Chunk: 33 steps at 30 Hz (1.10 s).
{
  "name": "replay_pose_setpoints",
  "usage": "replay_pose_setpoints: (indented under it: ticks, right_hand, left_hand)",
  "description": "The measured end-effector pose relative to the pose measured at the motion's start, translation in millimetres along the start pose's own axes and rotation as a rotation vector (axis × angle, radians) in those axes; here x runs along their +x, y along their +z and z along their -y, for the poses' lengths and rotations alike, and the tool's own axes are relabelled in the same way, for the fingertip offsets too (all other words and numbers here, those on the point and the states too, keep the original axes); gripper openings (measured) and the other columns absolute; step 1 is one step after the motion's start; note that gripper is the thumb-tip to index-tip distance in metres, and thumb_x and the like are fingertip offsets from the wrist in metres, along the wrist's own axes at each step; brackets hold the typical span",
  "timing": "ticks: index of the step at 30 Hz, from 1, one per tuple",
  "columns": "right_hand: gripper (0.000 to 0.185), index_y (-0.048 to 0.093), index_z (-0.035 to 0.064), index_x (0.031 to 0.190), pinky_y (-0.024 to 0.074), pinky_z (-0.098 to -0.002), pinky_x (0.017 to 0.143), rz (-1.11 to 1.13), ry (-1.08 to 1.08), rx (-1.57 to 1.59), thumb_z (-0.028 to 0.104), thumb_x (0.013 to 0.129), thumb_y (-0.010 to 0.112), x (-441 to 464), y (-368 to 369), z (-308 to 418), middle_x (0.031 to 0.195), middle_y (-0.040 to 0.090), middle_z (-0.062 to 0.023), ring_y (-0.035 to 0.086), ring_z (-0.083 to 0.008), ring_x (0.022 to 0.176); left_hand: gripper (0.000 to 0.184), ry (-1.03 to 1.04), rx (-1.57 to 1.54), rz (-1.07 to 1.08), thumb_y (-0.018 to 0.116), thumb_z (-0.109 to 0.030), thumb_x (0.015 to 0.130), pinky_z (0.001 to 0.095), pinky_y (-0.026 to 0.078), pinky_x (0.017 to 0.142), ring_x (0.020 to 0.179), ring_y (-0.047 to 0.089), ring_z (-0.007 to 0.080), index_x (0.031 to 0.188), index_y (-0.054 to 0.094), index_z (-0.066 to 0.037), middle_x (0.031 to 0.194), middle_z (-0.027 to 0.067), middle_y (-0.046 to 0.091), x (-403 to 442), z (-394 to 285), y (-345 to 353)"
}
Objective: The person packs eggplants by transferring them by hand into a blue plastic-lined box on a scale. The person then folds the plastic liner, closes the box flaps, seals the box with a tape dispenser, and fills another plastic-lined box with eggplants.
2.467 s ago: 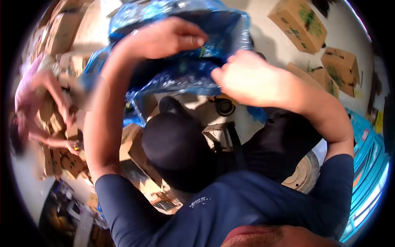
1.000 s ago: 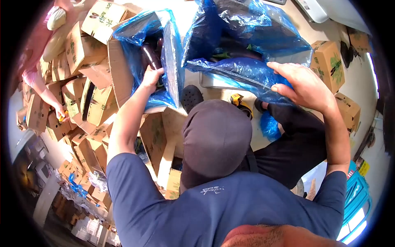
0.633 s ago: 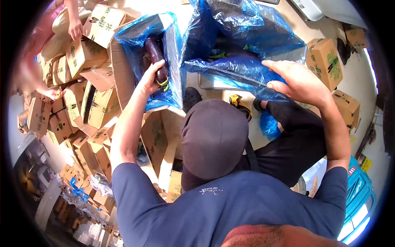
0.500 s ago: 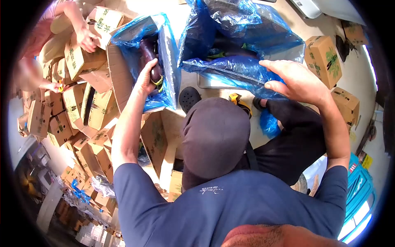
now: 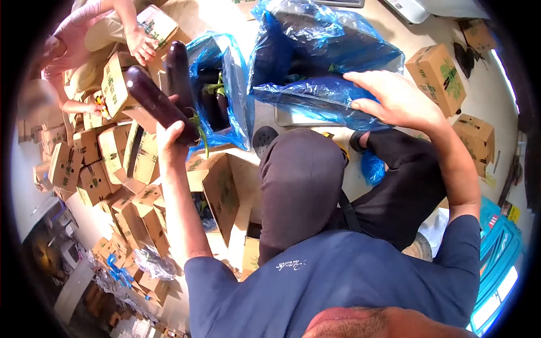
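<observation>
My left hand [image 5: 172, 141] is closed around two dark purple eggplants. One eggplant [image 5: 155, 104] slants across the hand, its green stem end near my fingers; the other eggplant [image 5: 178, 70] stands up behind it. Both are to the left of a carton's blue plastic liner [image 5: 241, 90], where more eggplants [image 5: 214, 110] lie with green caps showing. My right hand [image 5: 400, 104], thumb and fingers apart, rests against the near edge of a larger blue plastic liner [image 5: 332, 34]. Dark eggplants lie partly hidden in its shadow.
Several printed cartons [image 5: 93, 183] are piled on the left. Another person's hand [image 5: 141, 46] is close to the raised eggplants. More cartons [image 5: 437, 79] stand on the right, and an open carton [image 5: 220, 183] sits by my left knee.
My left hand has moved left, out of the lined carton, bringing two eggplants with it. My right hand stays near the larger liner's edge. The other person's upper hand has opened and shifted right.
</observation>
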State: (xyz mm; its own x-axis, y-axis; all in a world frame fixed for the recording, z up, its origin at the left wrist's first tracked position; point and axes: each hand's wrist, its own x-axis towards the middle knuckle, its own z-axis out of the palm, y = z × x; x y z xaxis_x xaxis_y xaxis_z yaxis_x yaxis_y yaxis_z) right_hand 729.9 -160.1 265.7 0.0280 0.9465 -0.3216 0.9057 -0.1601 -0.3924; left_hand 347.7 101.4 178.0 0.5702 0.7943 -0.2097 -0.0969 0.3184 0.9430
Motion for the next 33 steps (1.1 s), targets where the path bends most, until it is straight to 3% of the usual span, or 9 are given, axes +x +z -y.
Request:
replay_pose_setpoints:
  ticks: [1,5,8,10,12,14,20,28,33]
  right_hand:
    - [0.054,0.056,0.0040,0.139,0.0487,-0.0449,0.103,-0.028,0.005,0.016,0.037,0.097,0.063,1,-1,4,0.128,0.065,-0.0209,0.062,-0.0367,0.119]
    - [0.050,0.056,0.0001,0.137,0.0562,-0.0363,0.089,-0.264,-0.067,0.565,0.029,0.097,0.068,13,-5,29,0.109,0.073,-0.0161,0.071,-0.0245,0.101]
    - [0.050,0.058,-0.0052,0.133,0.0583,-0.0327,0.082,-0.408,-0.120,1.106,0.030,0.098,0.068,29,0,58,0.105,0.073,-0.0119,0.069,-0.0167,0.094]
    - [0.053,0.056,-0.0059,0.134,0.0584,-0.0331,0.082,-0.433,-0.031,1.315,0.033,0.099,0.067,34,-12,71,0.104,0.072,-0.0116,0.069,-0.0178,0.094]
    - [0.045,0.064,0.0005,0.123,0.0578,-0.0360,0.087,-0.359,-0.085,1.747,0.039,0.100,0.064,37,-18,63,0.105,0.071,-0.0091,0.069,-0.0169,0.095]
    - [0.038,0.067,0.0042,0.115,0.0580,-0.0387,0.089,-0.433,-0.174,1.797,0.039,0.101,0.062,35,-12,41,0.106,0.072,-0.0071,0.070,-0.0174,0.098]
    - [0.032,0.069,0.0078,0.115,0.0544,-0.0425,0.097,-0.435,-0.075,1.794,0.035,0.102,0.060,22,-8,2,0.109,0.073,-0.0069,0.070,-0.0187,0.102]
    - [0.027,0.064,0.0044,0.121,0.0546,-0.0415,0.096,-0.490,-0.056,1.827,0.017,0.104,0.049,12,-19,1,0.117,0.068,-0.0110,0.066,-0.0225,0.110]
    - [0.027,0.065,0.0031,0.123,0.0568,-0.0382,0.092,-0.501,-0.094,1.685,0.013,0.100,0.054,3,-26,-11,0.117,0.069,-0.0104,0.066,-0.0230,0.109]
  left_hand:
    - [0.092,0.027,0.053,0.021,0.085,-0.025,0.066,0.0380,0.052,0.096,0.108,0.061,0.0258,0.145,0.044,-0.001,0.127,0.0113,0.057,1,-8,2]
    - [0.096,0.128,0.291,0.198,0.088,-0.028,0.065,0.0437,0.049,0.102,0.116,0.064,0.0334,0.145,0.043,0.001,0.126,0.0172,0.060,1,-54,56]
    - [0.098,0.237,0.326,0.323,0.094,-0.032,0.064,0.0387,0.043,0.107,0.121,0.059,0.0259,0.143,0.048,0.004,0.127,0.0132,0.062,-3,-81,140]
    - [0.099,0.144,0.445,0.502,0.090,-0.023,0.068,0.0417,0.035,0.115,0.138,0.045,0.0281,0.151,0.042,0.002,0.150,0.0176,0.046,0,-80,169]
    - [0.100,0.461,0.793,0.577,0.086,-0.016,0.064,0.0458,0.033,0.118,0.146,0.038,0.0360,0.153,0.041,-0.003,0.157,0.0236,0.036,4,-77,206]
    - [0.098,0.648,0.910,0.637,0.083,-0.014,0.063,0.0499,0.031,0.120,0.151,0.029,0.0429,0.153,0.045,-0.009,0.162,0.0284,0.026,11,-73,226]
    - [0.099,0.065,0.280,0.701,0.084,-0.018,0.066,0.0449,0.036,0.117,0.149,0.034,0.0316,0.155,0.042,-0.004,0.166,0.0191,0.027,13,-48,255]
    - [0.097,0.129,0.266,0.674,0.073,-0.035,0.077,0.0397,0.035,0.116,0.141,0.044,0.0255,0.160,0.032,-0.006,0.159,0.0134,0.038,21,-44,272]
    - [0.092,0.256,0.535,0.629,0.081,-0.039,0.075,0.0383,0.041,0.110,0.130,0.054,0.0258,0.151,0.046,-0.001,0.146,0.0165,0.052,41,-66,278]
